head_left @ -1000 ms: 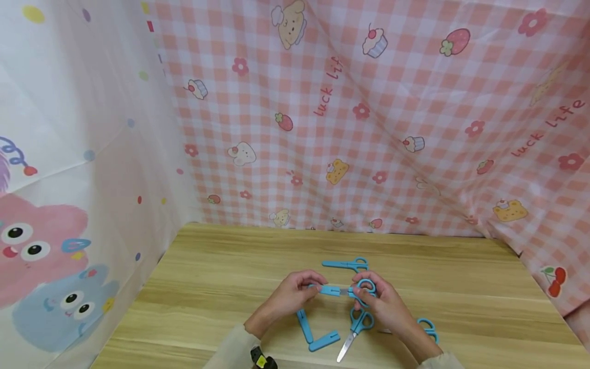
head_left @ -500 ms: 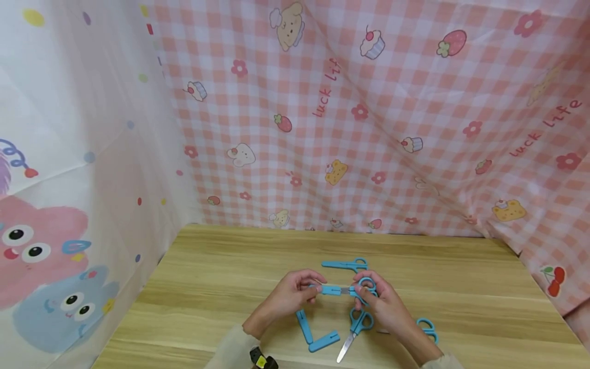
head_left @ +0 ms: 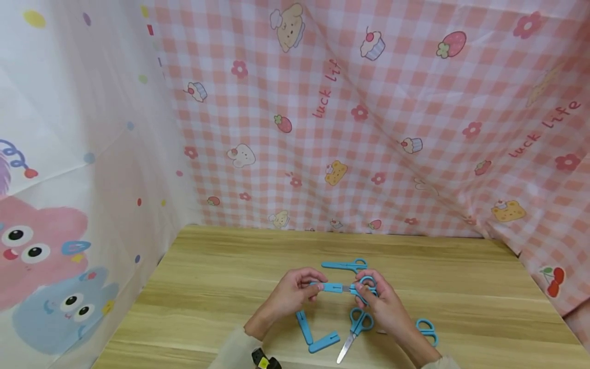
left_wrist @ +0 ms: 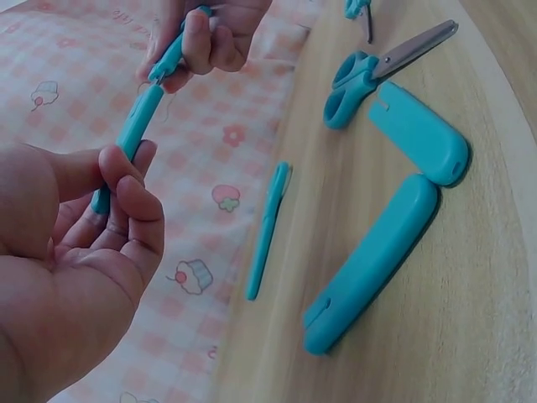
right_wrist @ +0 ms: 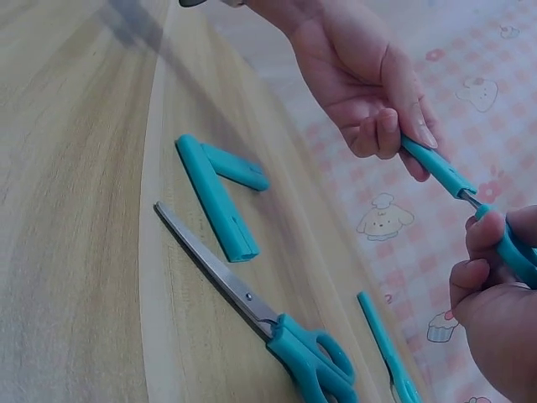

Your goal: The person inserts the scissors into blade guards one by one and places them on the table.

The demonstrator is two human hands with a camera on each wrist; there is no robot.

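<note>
My left hand [head_left: 295, 289] pinches the closed end of a blue blade cover [head_left: 333, 287] between thumb and fingers. By its blue handles my right hand [head_left: 380, 297] grips a pair of scissors [head_left: 367, 287]. Most of the blade sits inside the cover; a short length of metal shows between cover and handles, plain in the right wrist view too, where the held cover [right_wrist: 438, 168] slants down to the handles. Both hands hold the pair above the table. Below them lies a second pair of scissors [head_left: 357, 328], uncovered, blade toward the front edge.
Two loose blade covers, one upright [head_left: 304, 328] and one slanted [head_left: 324, 342], meet at their ends on the wooden table [head_left: 221, 266]. Covered scissors [head_left: 345, 265] lie behind the hands. Another pair of scissors [head_left: 426, 332] is partly behind the right forearm. Patterned cloth [head_left: 322, 128] hangs behind.
The held cover and scissors have risen very slightly in the head view. Both hands keep their grips, and the short stretch of bare blade looks about the same.
</note>
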